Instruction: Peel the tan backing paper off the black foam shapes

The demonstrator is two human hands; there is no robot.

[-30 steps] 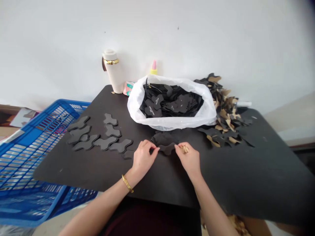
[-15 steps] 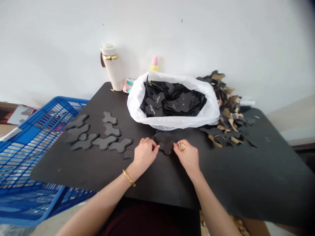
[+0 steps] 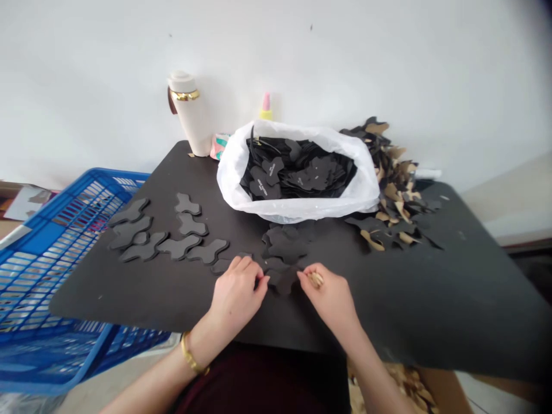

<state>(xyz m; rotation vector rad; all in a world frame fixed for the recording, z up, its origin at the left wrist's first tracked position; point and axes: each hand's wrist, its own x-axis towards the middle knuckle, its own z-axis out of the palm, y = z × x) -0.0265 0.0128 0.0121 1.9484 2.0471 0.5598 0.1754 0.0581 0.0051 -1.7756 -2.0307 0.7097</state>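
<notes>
Pinching a dark, wavy-edged flat piece (image 3: 284, 282) over the black counter (image 3: 414, 305), the nearly closed left hand (image 3: 239, 289) and right hand (image 3: 331, 296), the latter clutching beige scraps (image 3: 316, 279), appear mid-job: lobed grey pieces (image 3: 176, 246) lie arranged leftward, while a loose dark pile (image 3: 288, 247) seemingly awaits.

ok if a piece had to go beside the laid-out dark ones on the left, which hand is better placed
Probably the left hand: it is close beside the laid-out dark pieces. The right hand is farther from them and has small tan bits in its grip.
</notes>
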